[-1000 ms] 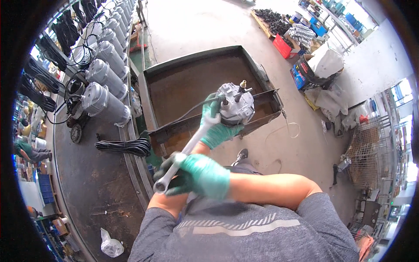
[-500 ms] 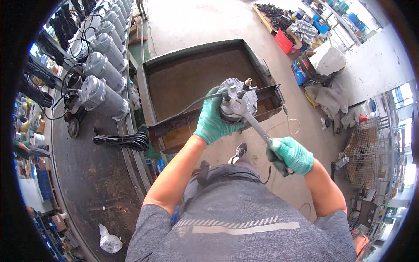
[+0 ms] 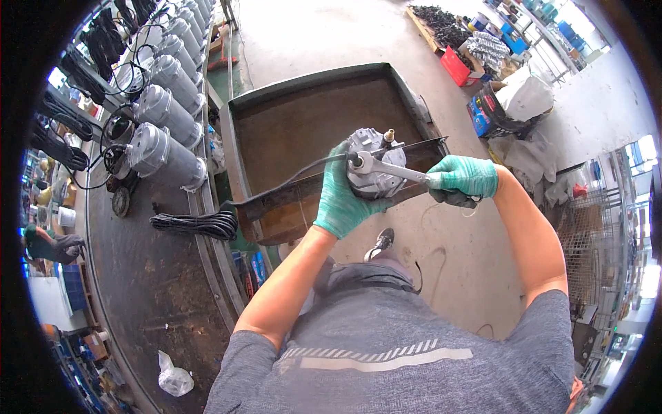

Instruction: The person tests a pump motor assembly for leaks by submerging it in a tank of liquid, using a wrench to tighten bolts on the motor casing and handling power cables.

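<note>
My left hand (image 3: 340, 196), in a green glove, is wrapped round the near left side of a grey metal pump housing (image 3: 379, 188), steadying it above a crossbar of a dark tank. A brass fitting (image 3: 389, 135) stands up from its top. A black cable (image 3: 293, 181) enters the housing at a dark cable fitting. The jaw of a silver open-end wrench (image 3: 394, 170) sits round that fitting. My right hand (image 3: 463, 179), gloved too, is closed round the wrench's handle, to the right of the housing.
The rusty-bottomed tank (image 3: 314, 76) stands ahead. On the left, a dark workbench (image 3: 145, 283) bears a row of grey pumps (image 3: 167, 157), a coiled cable (image 3: 196, 223) and a plastic bag (image 3: 174, 378). Another person (image 3: 52, 245) is at the far left. Boxes and a wire cage (image 3: 579, 241) stand on the right.
My right hand has swung the wrench handle up and away from my body, from slanting toward me to nearly level. My left hand still holds the pump housing.
</note>
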### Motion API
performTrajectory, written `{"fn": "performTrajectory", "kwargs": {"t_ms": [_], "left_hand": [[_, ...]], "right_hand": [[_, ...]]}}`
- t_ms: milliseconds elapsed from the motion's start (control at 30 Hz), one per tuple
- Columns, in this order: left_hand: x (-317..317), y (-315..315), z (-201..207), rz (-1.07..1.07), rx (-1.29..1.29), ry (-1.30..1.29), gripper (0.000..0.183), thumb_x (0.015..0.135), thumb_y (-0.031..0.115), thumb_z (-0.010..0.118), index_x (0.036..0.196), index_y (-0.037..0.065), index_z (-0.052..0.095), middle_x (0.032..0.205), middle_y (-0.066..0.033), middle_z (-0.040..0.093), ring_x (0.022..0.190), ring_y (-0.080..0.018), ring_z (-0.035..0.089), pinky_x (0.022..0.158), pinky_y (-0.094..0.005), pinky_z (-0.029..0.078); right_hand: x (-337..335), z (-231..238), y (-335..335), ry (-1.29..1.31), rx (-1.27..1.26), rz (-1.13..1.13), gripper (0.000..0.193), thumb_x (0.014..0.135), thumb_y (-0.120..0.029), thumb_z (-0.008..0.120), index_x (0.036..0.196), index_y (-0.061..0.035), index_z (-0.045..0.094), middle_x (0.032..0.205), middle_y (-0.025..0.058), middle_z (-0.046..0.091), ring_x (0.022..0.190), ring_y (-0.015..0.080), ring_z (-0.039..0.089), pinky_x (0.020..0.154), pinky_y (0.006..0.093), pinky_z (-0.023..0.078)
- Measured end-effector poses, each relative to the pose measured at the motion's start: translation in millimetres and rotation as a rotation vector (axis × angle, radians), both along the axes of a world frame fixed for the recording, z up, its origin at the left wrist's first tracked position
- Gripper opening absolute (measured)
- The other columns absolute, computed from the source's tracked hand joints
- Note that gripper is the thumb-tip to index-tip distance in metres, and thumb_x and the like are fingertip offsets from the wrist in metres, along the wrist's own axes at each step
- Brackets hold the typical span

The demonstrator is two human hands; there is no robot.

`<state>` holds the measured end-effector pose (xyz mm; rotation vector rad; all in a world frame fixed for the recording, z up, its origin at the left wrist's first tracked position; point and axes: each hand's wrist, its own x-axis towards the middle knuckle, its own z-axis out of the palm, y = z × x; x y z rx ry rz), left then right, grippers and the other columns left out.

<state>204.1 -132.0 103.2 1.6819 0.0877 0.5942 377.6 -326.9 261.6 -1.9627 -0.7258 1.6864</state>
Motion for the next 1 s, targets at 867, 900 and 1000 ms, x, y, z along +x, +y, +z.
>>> {"fn": "performTrajectory", "kwargs": {"t_ms": [867,900,1000], "left_hand": [[8.5,-11.0,28.6,-0.405,-1.553,0.194,0.095,0.078,0.069,0.072,0.152,0.017,0.044,0.147,-0.0137,0.049,0.132,-0.0354,0.053,0.109,-0.0545,0.046],[7.1,-11.7,25.2,-0.393,-1.527,0.194,0.096,0.077,0.068,0.073,0.152,0.016,0.043,0.148,-0.0138,0.048,0.132,-0.0355,0.052,0.109,-0.0541,0.046],[10.4,-11.9,16.3,-0.377,-1.436,0.175,0.1,0.074,0.064,0.077,0.153,0.015,0.041,0.148,-0.0142,0.047,0.133,-0.0356,0.051,0.11,-0.053,0.045]], "right_hand": [[-208.1,-23.3,27.7,0.746,0.378,-0.849,0.046,0.111,-0.042,0.043,0.111,0.0013,0.058,0.079,0.0151,0.067,0.068,0.0313,0.069,0.06,0.0393,0.058],[-208.1,-24.9,26.6,0.742,0.377,-0.849,0.046,0.111,-0.042,0.043,0.111,0.0013,0.058,0.079,0.0151,0.067,0.068,0.0313,0.069,0.06,0.0393,0.058],[-211.2,-7.9,30.0,0.658,0.216,-0.766,0.041,0.111,-0.038,0.047,0.111,0.0013,0.059,0.085,0.0149,0.069,0.074,0.0291,0.072,0.068,0.0382,0.061]]}}
